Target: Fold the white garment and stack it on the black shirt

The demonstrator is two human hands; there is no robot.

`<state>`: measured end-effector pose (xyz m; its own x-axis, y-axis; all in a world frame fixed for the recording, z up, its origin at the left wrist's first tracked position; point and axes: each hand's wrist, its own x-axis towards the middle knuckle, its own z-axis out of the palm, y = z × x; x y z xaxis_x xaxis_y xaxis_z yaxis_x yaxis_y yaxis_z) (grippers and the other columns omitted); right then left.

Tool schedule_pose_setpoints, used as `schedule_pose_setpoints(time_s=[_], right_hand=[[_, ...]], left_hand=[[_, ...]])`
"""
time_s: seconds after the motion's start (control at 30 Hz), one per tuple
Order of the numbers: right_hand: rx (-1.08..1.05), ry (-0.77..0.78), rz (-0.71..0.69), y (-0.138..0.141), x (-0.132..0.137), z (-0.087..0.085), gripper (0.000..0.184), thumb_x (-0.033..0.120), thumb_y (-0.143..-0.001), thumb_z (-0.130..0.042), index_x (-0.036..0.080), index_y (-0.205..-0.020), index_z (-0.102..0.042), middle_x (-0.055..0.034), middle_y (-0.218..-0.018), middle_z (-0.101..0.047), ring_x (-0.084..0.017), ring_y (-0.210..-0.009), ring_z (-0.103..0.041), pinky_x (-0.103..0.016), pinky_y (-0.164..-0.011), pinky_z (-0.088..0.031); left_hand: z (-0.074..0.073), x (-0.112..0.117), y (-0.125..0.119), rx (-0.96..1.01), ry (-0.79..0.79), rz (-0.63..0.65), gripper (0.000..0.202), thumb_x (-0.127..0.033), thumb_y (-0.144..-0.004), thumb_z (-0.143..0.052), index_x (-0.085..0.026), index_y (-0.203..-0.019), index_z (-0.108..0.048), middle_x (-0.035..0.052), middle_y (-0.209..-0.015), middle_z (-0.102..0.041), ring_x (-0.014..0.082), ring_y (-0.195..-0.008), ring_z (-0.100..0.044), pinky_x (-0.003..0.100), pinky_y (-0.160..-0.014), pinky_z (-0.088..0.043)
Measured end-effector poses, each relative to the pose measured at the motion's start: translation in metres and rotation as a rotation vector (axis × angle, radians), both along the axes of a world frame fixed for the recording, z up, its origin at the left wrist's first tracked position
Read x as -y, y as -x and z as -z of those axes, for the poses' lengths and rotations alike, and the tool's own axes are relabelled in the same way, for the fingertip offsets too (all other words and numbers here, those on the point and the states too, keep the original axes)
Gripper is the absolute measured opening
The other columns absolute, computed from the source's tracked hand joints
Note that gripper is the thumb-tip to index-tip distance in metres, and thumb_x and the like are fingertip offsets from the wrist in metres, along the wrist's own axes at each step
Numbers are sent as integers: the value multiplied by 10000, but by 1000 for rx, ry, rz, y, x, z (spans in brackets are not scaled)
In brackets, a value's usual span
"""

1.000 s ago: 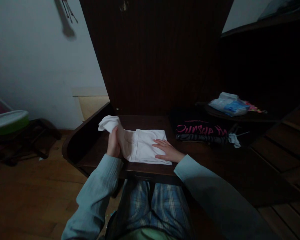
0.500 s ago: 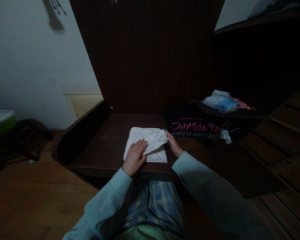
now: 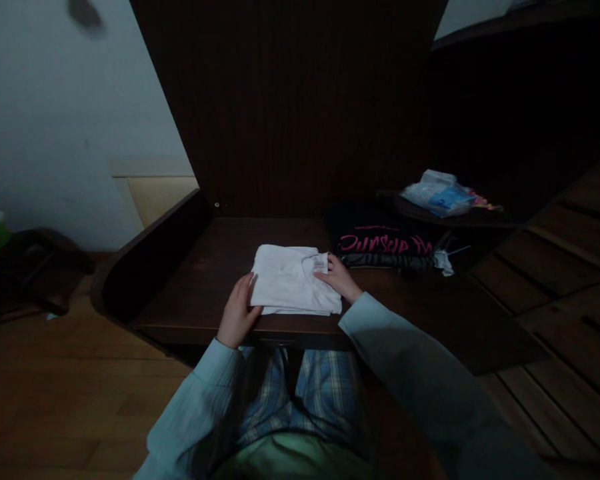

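A white garment (image 3: 287, 287) lies folded into a rough square on the dark wooden desk (image 3: 200, 293), close to its front edge. My left hand (image 3: 237, 313) rests at the garment's left edge, fingers curled around that side. My right hand (image 3: 339, 279) sits at the right edge, fingertips pinching the fabric near the collar. Both sleeves are pale blue.
A folded black garment with pink lettering (image 3: 385, 243) lies to the right on the desk. Behind it a shelf holds a plastic packet (image 3: 437, 193). A dark wooden panel (image 3: 290, 100) rises behind the desk, with raised side boards. Wooden floor lies at left.
The raised white sleeve was folded down, making the garment a compact square. My left hand shifted from on top to the left edge; my right hand moved to the right edge.
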<state>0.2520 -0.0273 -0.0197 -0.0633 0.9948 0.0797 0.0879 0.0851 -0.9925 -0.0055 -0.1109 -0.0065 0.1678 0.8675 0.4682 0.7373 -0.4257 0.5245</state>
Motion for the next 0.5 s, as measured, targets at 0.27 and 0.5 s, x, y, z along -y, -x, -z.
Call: schedule_pose_setpoints(time_s=[0.27, 0.5], right_hand=[[-32, 25, 41, -1, 1, 0, 605, 273, -566, -693, 198, -1083, -387, -64, -922, -649, -205, -833, -633, -418, -785, -489], [-91, 2, -33, 1, 5, -5, 960, 307, -546, -701, 254, -1330, -148, -74, -1064, -602, -187, -773, -645, -394, -727, -521]], left_hand=[[0, 3, 1, 175, -26, -156, 131, -168, -678, -460, -199, -803, -432, 54, -886, -537, 195, -869, -538, 324, -771, -442], [-2, -2, 7, 379, 88, -138, 99, -212, -685, -458, -213, -696, -360, 25, -839, -570, 162, -780, -550, 277, -698, -430]])
